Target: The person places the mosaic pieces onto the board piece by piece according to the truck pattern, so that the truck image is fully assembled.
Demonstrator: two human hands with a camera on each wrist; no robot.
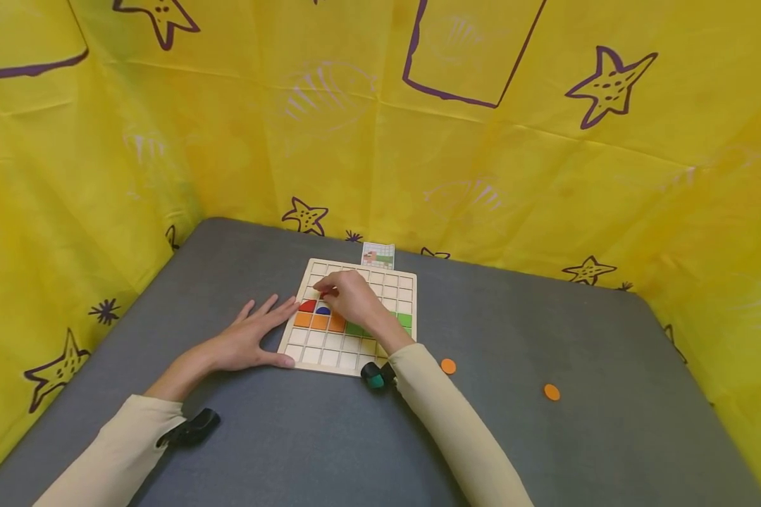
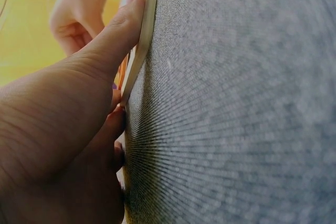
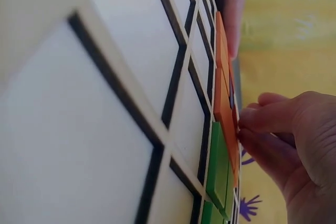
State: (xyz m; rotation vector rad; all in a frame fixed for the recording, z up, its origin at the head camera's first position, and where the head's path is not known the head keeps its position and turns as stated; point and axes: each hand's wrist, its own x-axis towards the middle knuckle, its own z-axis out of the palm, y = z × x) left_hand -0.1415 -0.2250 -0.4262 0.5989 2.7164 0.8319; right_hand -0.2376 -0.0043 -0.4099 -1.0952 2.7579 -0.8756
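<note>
A square wooden grid board point(image 1: 313, 358) lies on the table. Across one of its rows run orange square tiles point(image 1: 319, 322) and green tiles point(image 1: 404, 320). Just above the orange ones sit a red piece point(image 1: 307, 306) with a curved edge and a blue rounded piece point(image 1: 323, 310). My left hand point(image 1: 244, 341) has its fingers spread, thumb and fingertips touching the board's left edge. Over the board, my right hand point(image 1: 355, 299) pinches a small red piece point(image 1: 323, 296) between thumb and fingers, close to the surface. The fingers hide most of that piece.
Behind the board stands a small pattern card point(image 1: 378, 255). Two orange discs, one nearer point(image 1: 448, 366) and one farther right point(image 1: 552, 391), lie on the grey table point(image 1: 609, 451). A yellow cloth point(image 1: 355, 155) with starfish drawings hangs around the table's back and sides.
</note>
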